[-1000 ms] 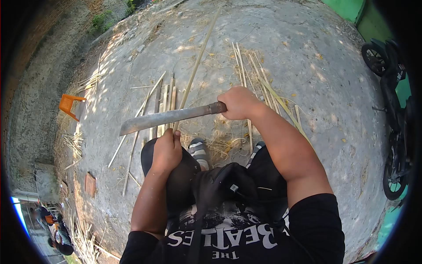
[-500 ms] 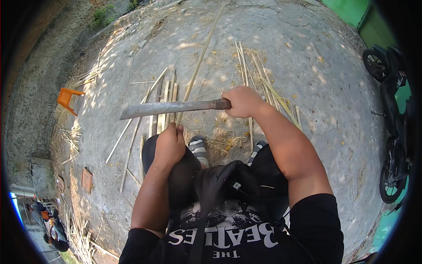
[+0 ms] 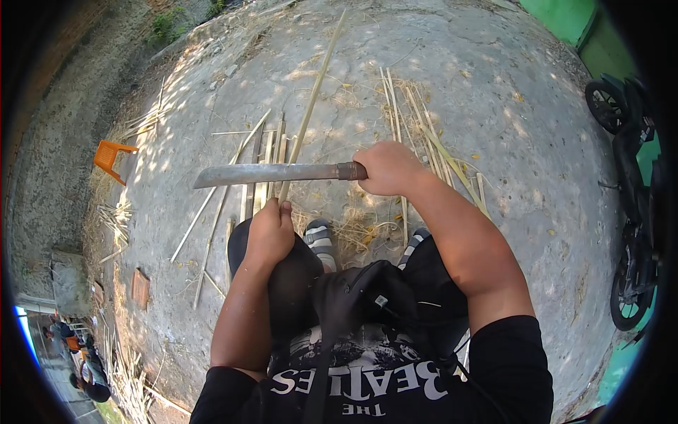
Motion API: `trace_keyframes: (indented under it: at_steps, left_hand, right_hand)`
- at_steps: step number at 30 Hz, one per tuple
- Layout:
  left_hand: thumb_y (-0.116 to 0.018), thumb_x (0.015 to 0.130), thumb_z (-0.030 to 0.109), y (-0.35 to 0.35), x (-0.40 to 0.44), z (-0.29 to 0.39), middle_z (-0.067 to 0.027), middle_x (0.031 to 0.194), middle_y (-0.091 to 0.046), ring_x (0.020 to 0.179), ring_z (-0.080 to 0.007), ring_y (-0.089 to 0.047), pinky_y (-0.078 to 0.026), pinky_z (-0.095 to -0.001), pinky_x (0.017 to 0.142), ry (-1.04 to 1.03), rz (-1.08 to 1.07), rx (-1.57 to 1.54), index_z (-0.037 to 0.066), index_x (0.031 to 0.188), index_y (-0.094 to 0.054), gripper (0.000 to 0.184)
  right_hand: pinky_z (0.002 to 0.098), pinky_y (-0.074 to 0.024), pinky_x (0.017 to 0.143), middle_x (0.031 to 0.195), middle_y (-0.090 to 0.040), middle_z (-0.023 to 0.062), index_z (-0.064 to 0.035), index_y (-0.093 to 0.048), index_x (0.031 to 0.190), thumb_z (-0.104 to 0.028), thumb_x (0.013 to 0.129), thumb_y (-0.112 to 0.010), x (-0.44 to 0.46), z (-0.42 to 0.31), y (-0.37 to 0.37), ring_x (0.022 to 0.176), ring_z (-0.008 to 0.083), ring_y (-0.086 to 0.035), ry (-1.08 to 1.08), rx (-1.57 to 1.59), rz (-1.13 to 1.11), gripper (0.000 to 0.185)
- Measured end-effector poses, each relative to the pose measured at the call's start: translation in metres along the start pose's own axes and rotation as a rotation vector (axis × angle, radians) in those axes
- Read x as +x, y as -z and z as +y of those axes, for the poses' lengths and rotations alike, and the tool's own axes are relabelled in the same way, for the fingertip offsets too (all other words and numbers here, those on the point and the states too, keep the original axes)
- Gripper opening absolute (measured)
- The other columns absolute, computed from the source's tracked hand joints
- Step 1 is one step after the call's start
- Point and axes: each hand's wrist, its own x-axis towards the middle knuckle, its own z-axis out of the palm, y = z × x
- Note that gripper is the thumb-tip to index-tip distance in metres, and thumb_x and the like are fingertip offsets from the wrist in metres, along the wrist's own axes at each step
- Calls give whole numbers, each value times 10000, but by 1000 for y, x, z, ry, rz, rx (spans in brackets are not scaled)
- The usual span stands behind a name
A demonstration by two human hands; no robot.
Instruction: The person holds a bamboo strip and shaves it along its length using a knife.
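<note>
My right hand [image 3: 390,168] is closed round the handle of a machete [image 3: 275,174]. Its long grey blade points left and lies across a thin bamboo strip [image 3: 316,92]. Near my left knee, my left hand [image 3: 272,233] grips the near end of that strip, just below the blade. The strip runs away from me over the ground, tilted slightly right at its far end. I cannot tell whether the blade touches it. Several cut strips [image 3: 265,155] lie beyond my left hand, partly hidden behind the blade.
More bamboo strips [image 3: 431,141] lie on the right, with curly shavings [image 3: 360,226] between my feet. An orange plastic stool [image 3: 110,160] and a brick-coloured slab [image 3: 140,290] are at left. Motorcycles [image 3: 627,212] stand along the right edge. People [image 3: 88,367] are at the lower left.
The machete and my right hand have shifted slightly left. The held strip's far end has swung a little left. My left hand keeps its grip, almost in place.
</note>
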Motion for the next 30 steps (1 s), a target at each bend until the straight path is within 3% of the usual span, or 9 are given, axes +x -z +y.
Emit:
trace_keyframes:
  at_steps: [6,9,15,18,25,30]
  left_hand:
    - [-535,1083,248,-6,-3,-7,-334,855,-657,832,-509,-662,-497,-515,739,-136,74,-27,-65,965,-593,340]
    - [-541,1081,256,1,-1,2,-328,862,-662,847,-507,-663,-499,-517,751,9,-20,-41,-65,971,-605,346]
    - [-568,1074,279,-1,1,-8,-260,799,-675,777,-401,-695,-504,-477,703,-38,11,-98,-59,1003,-632,351]
    - [-579,1066,314,10,-6,7,-313,823,-675,825,-495,-690,-509,-531,730,41,-46,-141,-64,952,-613,396]
    - [-599,1056,353,33,-21,-10,-293,881,-689,855,-423,-697,-514,-479,782,119,-255,4,-65,1060,-653,422]
    - [-561,1082,382,33,-43,-19,-228,804,-661,765,-368,-649,-505,-454,747,59,-96,-113,-43,1020,-643,438]
  right_hand:
    - [530,-554,733,778,-705,156,-133,-706,858,-258,764,-729,-3,-18,1,811,396,-707,31,-2,-9,158]
    - [520,-565,759,821,-726,137,-157,-721,883,-267,771,-712,2,-3,6,844,378,-720,-25,-7,-12,157]
    - [515,-568,762,828,-733,128,-165,-728,872,-268,768,-709,-1,-2,7,839,380,-720,-58,-10,16,147]
    - [517,-567,758,822,-731,127,-161,-728,870,-262,776,-710,-3,-2,17,829,383,-718,-48,-71,58,139]
    - [517,-567,754,820,-731,127,-143,-728,875,-261,802,-715,-8,17,24,827,378,-719,-183,-23,190,139]
    - [517,-567,765,823,-734,122,-136,-727,889,-275,814,-718,-9,16,19,835,369,-724,-135,-21,149,159]
